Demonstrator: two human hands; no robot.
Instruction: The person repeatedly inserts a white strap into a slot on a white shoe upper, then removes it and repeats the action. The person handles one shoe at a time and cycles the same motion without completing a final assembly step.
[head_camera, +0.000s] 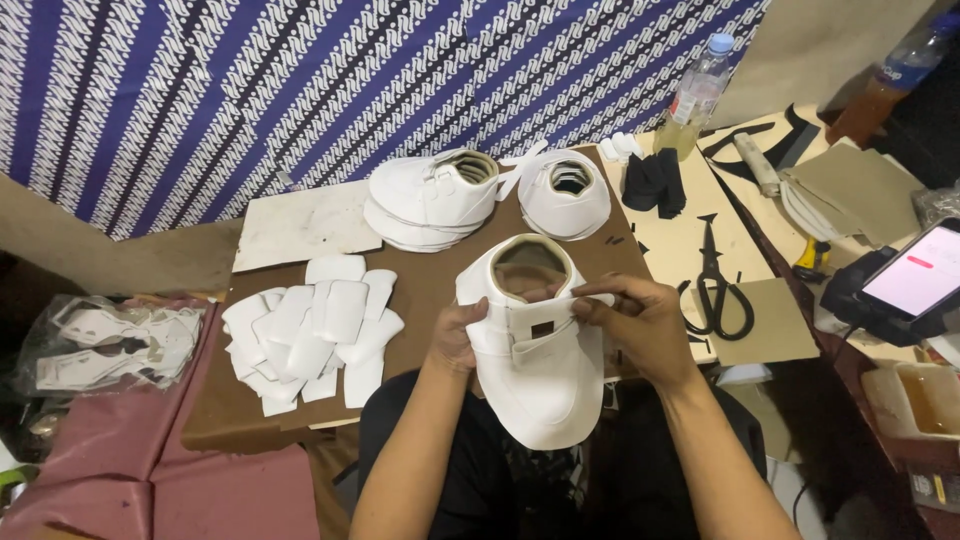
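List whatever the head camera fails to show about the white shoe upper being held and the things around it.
- White shoe upper, head view: its underside faces away; the left hand and right hand cover parts of its sides.
- Strap end: the right hand's fingertips cover it, so the grip is unclear.
- Bag of white pieces: glare blurs the contents.
- Phone: cut off by the right edge.
- Bottle: cropped at the top corner.

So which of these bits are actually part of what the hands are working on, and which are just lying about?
In use: white shoe upper, held by left hand and right hand.

Lying about: finished uppers, white cut pieces, scissors, bottle, phone.
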